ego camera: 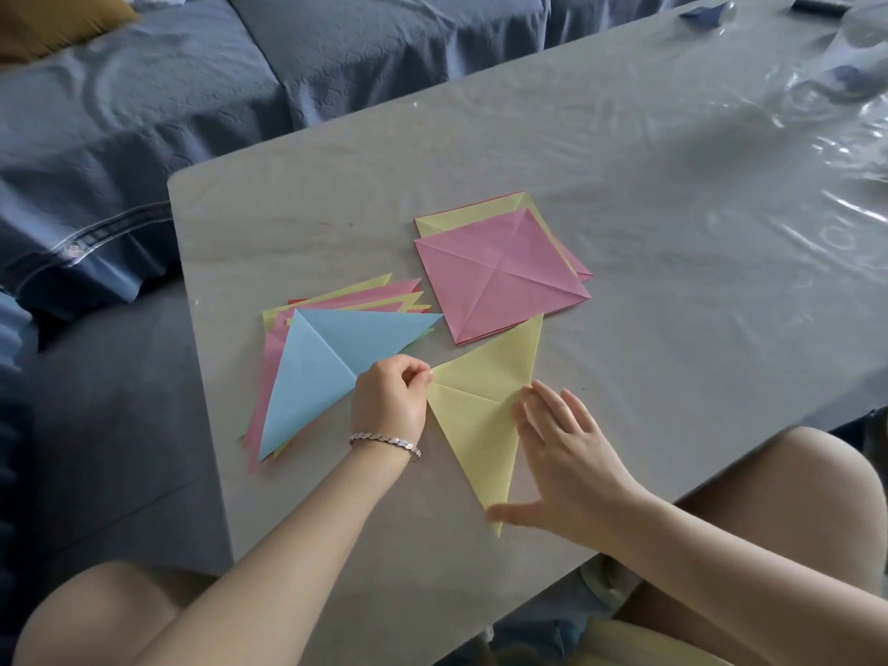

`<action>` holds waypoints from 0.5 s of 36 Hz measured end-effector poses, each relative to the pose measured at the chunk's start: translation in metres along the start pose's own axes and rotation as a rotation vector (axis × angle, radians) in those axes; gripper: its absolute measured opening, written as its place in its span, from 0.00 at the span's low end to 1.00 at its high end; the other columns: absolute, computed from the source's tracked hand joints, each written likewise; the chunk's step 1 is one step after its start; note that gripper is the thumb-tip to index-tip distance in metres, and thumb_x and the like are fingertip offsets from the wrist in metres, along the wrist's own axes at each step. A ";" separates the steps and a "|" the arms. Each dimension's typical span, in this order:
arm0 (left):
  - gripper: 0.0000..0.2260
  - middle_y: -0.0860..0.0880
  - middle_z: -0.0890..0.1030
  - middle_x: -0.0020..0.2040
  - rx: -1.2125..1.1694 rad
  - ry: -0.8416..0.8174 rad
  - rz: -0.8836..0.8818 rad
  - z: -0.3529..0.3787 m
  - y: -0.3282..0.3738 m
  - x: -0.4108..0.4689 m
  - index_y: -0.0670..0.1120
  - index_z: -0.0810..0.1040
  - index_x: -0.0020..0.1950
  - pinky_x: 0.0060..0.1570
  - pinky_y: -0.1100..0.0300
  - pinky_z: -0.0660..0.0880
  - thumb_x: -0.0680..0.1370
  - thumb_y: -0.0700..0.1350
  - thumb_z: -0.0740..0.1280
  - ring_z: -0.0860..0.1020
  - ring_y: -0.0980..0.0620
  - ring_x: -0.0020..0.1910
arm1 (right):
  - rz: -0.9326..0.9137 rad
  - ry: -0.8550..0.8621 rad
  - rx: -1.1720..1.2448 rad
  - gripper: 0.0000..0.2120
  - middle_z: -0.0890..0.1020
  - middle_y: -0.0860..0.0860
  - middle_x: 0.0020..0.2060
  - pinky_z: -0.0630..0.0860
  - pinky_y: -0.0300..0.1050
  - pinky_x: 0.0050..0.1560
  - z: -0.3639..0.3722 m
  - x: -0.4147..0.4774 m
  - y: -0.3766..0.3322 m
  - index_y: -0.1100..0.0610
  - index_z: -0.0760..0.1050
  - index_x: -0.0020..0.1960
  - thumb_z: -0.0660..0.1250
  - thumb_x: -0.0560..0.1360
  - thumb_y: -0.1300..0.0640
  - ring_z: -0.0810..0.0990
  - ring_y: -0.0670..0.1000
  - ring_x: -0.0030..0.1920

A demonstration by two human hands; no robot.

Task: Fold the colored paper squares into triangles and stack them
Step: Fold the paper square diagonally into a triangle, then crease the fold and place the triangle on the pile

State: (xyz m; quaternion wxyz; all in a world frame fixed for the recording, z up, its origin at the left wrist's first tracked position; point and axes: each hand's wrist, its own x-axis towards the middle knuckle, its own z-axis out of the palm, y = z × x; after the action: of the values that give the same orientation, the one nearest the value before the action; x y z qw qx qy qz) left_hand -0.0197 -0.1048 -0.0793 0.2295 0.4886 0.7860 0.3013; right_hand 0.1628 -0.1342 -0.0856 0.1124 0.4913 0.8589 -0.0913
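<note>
A yellow paper triangle [473, 411] lies folded on the grey table [648, 223] in front of me. My left hand [389, 396], with a silver bracelet on the wrist, pinches its left corner. My right hand [562, 459] rests flat on its right edge, fingers spread, thumb on the lower tip. To the left lies a fanned stack of folded triangles [317, 367] with a blue one on top. Behind the yellow triangle sits a stack of unfolded squares [499, 271], a creased pink sheet on top and a yellow one under it.
Clear plastic film covers the table and wrinkles at the far right [826, 137]. A blue-covered sofa [144, 113] stands behind and left of the table. My bare knees flank the near table edge.
</note>
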 end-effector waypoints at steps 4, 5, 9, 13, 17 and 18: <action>0.04 0.49 0.81 0.37 0.007 -0.014 0.006 -0.001 -0.001 0.001 0.42 0.82 0.43 0.36 0.65 0.66 0.74 0.40 0.68 0.74 0.53 0.36 | 0.009 -0.006 0.031 0.64 0.64 0.60 0.71 0.47 0.54 0.72 -0.015 0.014 0.002 0.67 0.61 0.71 0.24 0.58 0.22 0.55 0.58 0.74; 0.04 0.49 0.81 0.37 0.007 -0.016 0.005 -0.001 0.000 0.001 0.42 0.82 0.43 0.36 0.65 0.66 0.74 0.40 0.68 0.74 0.53 0.36 | 0.021 -0.012 0.038 0.66 0.58 0.58 0.73 0.43 0.52 0.72 -0.018 0.020 0.005 0.66 0.55 0.73 0.21 0.54 0.22 0.49 0.56 0.75; 0.04 0.51 0.79 0.36 0.009 -0.024 0.000 -0.002 0.000 0.001 0.43 0.82 0.43 0.35 0.65 0.65 0.74 0.40 0.67 0.74 0.54 0.35 | 0.093 0.017 -0.010 0.69 0.54 0.57 0.74 0.42 0.50 0.73 -0.022 0.046 0.021 0.65 0.52 0.74 0.15 0.48 0.24 0.46 0.54 0.75; 0.04 0.49 0.81 0.38 0.009 -0.031 0.005 -0.002 0.001 0.002 0.42 0.82 0.43 0.35 0.65 0.66 0.75 0.40 0.67 0.74 0.53 0.36 | 0.127 0.059 0.014 0.64 0.61 0.55 0.72 0.48 0.48 0.72 -0.031 0.061 0.034 0.64 0.58 0.72 0.23 0.54 0.22 0.50 0.53 0.74; 0.04 0.47 0.82 0.40 0.004 -0.046 0.025 -0.006 0.003 0.003 0.42 0.82 0.43 0.35 0.66 0.66 0.74 0.39 0.67 0.76 0.52 0.37 | 0.113 0.205 0.166 0.32 0.70 0.53 0.67 0.54 0.47 0.70 -0.031 0.070 0.047 0.61 0.68 0.67 0.55 0.75 0.37 0.58 0.53 0.72; 0.04 0.47 0.82 0.40 -0.001 -0.034 0.049 -0.010 0.004 0.003 0.41 0.82 0.43 0.36 0.66 0.66 0.74 0.39 0.67 0.76 0.51 0.38 | 0.125 0.279 0.206 0.26 0.73 0.53 0.64 0.57 0.48 0.68 -0.031 0.072 0.052 0.60 0.70 0.65 0.59 0.76 0.42 0.62 0.53 0.70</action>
State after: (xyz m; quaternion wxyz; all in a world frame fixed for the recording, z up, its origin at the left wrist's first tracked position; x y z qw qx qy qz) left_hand -0.0249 -0.1034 -0.0695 0.2357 0.5126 0.7696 0.2991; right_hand 0.1692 -0.0410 -0.0781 -0.0533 0.5604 0.8201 -0.1026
